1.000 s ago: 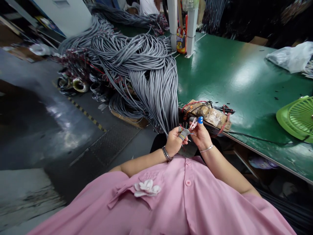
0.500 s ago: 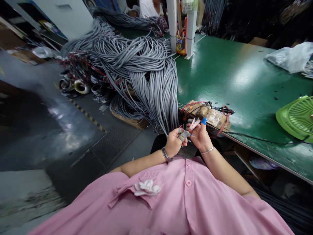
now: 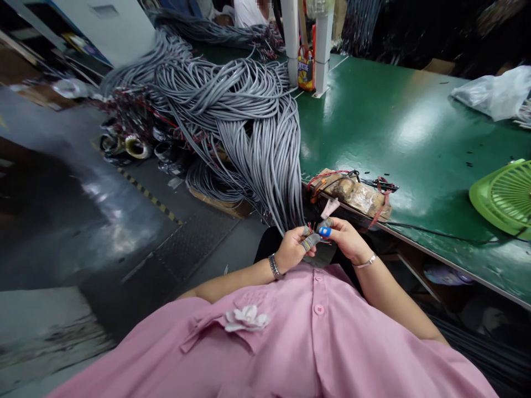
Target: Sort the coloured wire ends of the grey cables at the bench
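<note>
My left hand [image 3: 293,247], with a grey cover on its thumb, is closed around the end of a cable whose thin coloured wires [image 3: 311,227] fan out at the fingertips. Close against it, my right hand [image 3: 345,239] pinches at the same wires; its thumb wears a blue cover and a finger a grey one. The exact wire between the right fingertips is too small to make out. Just above the hands a pale pink clip [image 3: 330,208] sticks out at the bench edge, beside a tape-wrapped block [image 3: 359,198] with cords on it.
A large heap of grey cables [image 3: 265,127] hangs over the bench's left side. On the green bench [image 3: 398,121] stand a green fan [image 3: 504,199], white posts [image 3: 322,55] and a plastic bag [image 3: 495,94]. A black cord [image 3: 435,233] runs along the front edge. Another person [image 3: 251,14] is at the back.
My right hand has come down and left from the pink clip, its open fingers closing at the wires beside my left hand. The left hand stays nearly in place.
</note>
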`<state>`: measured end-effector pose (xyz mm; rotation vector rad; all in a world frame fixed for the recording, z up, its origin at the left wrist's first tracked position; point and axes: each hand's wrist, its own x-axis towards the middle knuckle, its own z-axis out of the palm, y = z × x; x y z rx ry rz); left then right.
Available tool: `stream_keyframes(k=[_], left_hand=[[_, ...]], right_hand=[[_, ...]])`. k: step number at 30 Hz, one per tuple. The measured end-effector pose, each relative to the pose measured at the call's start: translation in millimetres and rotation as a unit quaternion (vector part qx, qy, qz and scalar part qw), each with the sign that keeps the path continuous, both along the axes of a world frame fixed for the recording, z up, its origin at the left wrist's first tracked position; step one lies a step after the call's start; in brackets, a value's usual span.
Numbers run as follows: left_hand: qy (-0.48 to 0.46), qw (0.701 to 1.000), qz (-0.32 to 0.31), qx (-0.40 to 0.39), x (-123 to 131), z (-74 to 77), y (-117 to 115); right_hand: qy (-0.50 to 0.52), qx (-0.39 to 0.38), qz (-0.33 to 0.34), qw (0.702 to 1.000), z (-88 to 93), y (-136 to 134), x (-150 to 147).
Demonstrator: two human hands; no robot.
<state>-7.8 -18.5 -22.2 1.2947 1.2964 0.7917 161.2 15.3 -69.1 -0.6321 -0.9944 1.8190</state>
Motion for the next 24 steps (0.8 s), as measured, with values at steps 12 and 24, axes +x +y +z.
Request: stream_keyframes(k=[12, 24], left_hand=[[0.034, 0.998, -0.012, -0.047, -5.5, -3.5, 14.5], [0.03, 0.993, -0.088, -0.069, -11.4, -5.8, 12.6]], right_hand=[[-0.101, 0.024, -0.107, 0.989, -8.2, -17.0, 1.8], [-0.096, 0.042, -0.163, 0.981, -13.4, -24.3, -20.1]])
